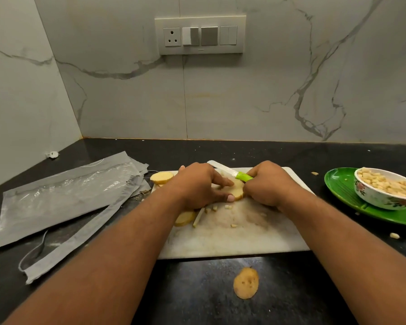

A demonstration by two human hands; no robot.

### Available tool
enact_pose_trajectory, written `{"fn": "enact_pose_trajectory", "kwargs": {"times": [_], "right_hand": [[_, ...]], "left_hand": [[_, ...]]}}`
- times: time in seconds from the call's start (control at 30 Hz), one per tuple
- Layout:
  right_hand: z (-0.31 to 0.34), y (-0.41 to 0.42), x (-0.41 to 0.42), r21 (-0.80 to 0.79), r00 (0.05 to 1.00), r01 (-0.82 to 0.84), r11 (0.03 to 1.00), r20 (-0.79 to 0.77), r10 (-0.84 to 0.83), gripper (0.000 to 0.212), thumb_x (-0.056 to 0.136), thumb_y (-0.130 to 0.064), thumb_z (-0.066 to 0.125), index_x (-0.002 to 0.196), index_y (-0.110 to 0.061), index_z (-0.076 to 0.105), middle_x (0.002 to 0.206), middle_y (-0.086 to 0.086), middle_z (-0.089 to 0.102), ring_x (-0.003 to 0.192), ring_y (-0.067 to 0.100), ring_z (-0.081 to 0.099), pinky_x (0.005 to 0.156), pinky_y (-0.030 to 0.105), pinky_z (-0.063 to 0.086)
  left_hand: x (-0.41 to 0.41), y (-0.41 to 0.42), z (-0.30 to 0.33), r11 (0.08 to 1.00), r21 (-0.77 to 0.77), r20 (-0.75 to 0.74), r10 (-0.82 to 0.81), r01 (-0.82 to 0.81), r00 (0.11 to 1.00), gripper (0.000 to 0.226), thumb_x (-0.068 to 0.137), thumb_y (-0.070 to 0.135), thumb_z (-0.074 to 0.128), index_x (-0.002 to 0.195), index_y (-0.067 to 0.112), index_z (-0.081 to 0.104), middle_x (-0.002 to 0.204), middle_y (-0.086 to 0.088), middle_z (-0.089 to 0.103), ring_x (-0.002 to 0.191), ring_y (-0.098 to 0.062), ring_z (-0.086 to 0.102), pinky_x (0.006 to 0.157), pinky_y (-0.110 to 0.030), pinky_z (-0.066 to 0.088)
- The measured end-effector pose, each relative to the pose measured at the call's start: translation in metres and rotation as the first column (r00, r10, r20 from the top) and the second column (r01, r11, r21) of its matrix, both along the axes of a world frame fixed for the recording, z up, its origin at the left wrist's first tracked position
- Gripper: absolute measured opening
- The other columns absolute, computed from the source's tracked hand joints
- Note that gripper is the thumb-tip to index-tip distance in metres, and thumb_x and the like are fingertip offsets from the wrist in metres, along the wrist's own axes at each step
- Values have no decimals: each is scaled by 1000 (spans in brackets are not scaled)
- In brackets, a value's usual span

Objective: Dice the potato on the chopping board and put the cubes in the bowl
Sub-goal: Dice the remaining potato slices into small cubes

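Steadying the slice for the next cut

Going left to right: left hand (198, 184) presses a pale potato slice (236, 190) flat on the white chopping board (232, 240), fingers extended (tuck them back). Right hand (266, 184) curls round the green-handled knife (230, 172). Far right, the floral bowl (382, 198) holds cubes.

Grey-veined marble wall (267, 85), white switch panel (200, 35), black speckled counter (220, 289), perhaps stone, dim light

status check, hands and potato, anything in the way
Left hand pins potato slice on chopping board. Right hand grips knife. Bowl part filled. Nothing blocking.
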State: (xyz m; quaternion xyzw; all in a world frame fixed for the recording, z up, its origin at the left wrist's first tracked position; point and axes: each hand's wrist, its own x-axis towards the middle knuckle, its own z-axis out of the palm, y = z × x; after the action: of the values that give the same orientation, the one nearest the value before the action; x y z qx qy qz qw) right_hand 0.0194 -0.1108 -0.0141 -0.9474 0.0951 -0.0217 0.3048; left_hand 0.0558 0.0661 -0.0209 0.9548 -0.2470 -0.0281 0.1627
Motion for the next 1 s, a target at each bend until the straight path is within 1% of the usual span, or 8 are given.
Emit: {"fn": "enact_pose_trajectory", "kwargs": {"times": [0.13,0.23,0.3,0.4,0.47,0.6,0.8,1.0], "right_hand": [[8,-4,-12,-9,1000,1,1000,9,-1,19,82,-13,65,96,-15,77,85,11,72,83,26,68,67,40,57],[21,-3,-33,-79,999,21,997,46,-17,48,90,-16,62,137,-26,60,127,0,66,111,19,61,84,31,50],[31,1,-55,-191,998,43,981,52,-33,59,92,-13,54,148,-28,46,144,1,54,125,23,53,99,34,45],[35,17,-84,-379,996,49,924,82,-19,53,91,-14,50,142,-25,52,129,3,63,109,23,58,88,30,46],[32,27,-92,-420,999,23,907,53,0,53,93,-18,51,145,-26,48,130,1,61,107,21,56,87,29,45],[23,34,-85,-442,1000,4,897,6,-1,52,95,-23,55,146,-25,45,137,0,57,119,19,55,97,29,45],[16,41,-78,-451,1000,1,893,3,0,41,95,-24,58,135,-21,53,126,2,60,100,16,55,86,26,47],[8,50,-81,-426,1000,23,904,20,-16,32,95,-21,56,128,-21,56,121,2,60,89,14,48,77,26,43]], "left_hand": [[-5,-3,-1,998,53,39,26,-28,999,55,90,66,65,143,51,55,159,11,45,154,-18,27,125,-63,6],[-6,-5,-1,996,90,9,-21,20,1000,56,96,61,61,149,48,48,164,15,37,159,-13,10,124,-66,-2],[-6,-6,1,994,99,-17,-37,38,999,50,99,58,58,147,47,52,162,18,40,157,-14,17,123,-66,-4],[-5,-9,2,991,123,-2,-45,45,999,45,101,58,54,144,47,56,159,16,44,153,-16,29,122,-67,-6],[-3,-11,-2,986,156,40,-68,61,997,45,101,58,53,143,45,57,157,16,47,155,-15,25,121,-68,-7],[-2,-15,-5,977,194,70,-102,87,992,46,103,53,53,145,37,58,159,12,46,158,-15,15,121,-67,-7],[-3,-22,-7,983,181,89,-56,39,994,41,103,51,53,136,32,68,137,9,67,135,-18,53,123,-66,4],[-5,-22,-7,987,160,126,-12,-9,992,40,103,53,50,126,32,74,124,7,72,124,-18,58,123,-66,14]]}}
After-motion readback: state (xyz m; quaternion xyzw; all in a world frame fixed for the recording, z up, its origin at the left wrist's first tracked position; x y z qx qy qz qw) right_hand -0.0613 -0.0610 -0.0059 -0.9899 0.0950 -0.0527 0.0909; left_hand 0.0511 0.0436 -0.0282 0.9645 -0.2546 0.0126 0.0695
